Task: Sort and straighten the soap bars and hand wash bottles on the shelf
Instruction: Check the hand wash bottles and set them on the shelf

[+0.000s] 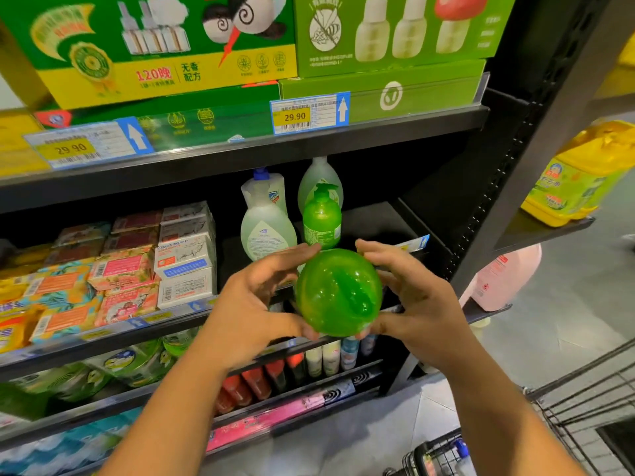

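- While the green bottle (338,292) is held at frame centre, its base is turned toward the camera, so its long axis is judged to point away, toward the shelf (374,221).
- It is clasped between the left grip (261,297) and right grip (409,297), fingers curled round its sides; neither is placed nearer the shelf.
- A bare spot is seen just above, right of the standing pump bottle (322,218).
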